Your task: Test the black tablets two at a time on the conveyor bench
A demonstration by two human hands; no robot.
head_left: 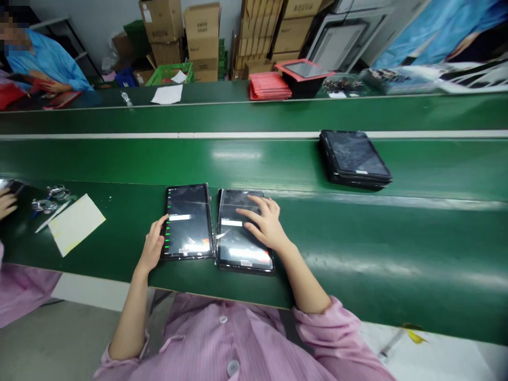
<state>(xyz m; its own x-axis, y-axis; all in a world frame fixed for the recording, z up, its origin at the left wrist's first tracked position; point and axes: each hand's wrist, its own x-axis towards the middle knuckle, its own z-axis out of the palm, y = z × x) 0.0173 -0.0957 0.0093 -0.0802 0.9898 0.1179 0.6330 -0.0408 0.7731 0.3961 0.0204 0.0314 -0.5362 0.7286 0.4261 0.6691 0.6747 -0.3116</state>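
Note:
Two black tablets lie side by side on the green table in front of me. My left hand (153,244) rests at the side of the left tablet (188,233), its index finger extended to the left edge of the screen. That screen is lit, with a column of green marks and a white box. Over the right tablet (232,241) my right hand (266,222) hovers or touches with fingers spread; contact cannot be told. A similar white box shows on this screen, and its lower part reflects glare. Neither hand grips anything.
A stack of tablets (357,156) sits farther back on the right, on the green belt. To the left are a yellowish paper sheet (77,225), a white pen (53,216) and coiled cables (50,201). A co-worker's hand (7,203) shows at the left edge. Red sleeves (270,86) are piled across the belt.

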